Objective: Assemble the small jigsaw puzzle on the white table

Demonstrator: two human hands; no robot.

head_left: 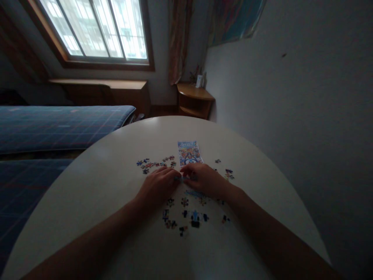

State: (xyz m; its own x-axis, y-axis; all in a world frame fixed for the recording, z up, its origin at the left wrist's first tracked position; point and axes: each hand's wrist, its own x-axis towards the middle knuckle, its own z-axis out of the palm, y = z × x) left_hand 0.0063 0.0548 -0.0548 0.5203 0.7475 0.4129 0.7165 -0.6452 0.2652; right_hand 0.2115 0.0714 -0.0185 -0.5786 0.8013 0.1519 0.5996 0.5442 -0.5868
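My left hand (pixel 161 182) and my right hand (pixel 205 179) meet near the middle of the round table, fingertips almost together. Between them are small bluish jigsaw pieces (pixel 178 177), pinched by both hands and partly hidden by the fingers. Just beyond my fingers lies a printed picture sheet (pixel 188 151) with a colourful cartoon design. Under my right hand sits a light-blue joined strip of pieces (pixel 194 193), partly covered. Nearer to me is a joined blue and black cluster (pixel 195 217) of jigsaw pieces.
Several loose jigsaw pieces (pixel 150 165) lie left of the sheet, others (pixel 229 173) to the right, and more (pixel 169 219) nearer me. The white table (pixel 116 163) has a curved edge. A plaid-covered bed (pixel 64 126) stands at left, a wall (pixel 305 116) at right.
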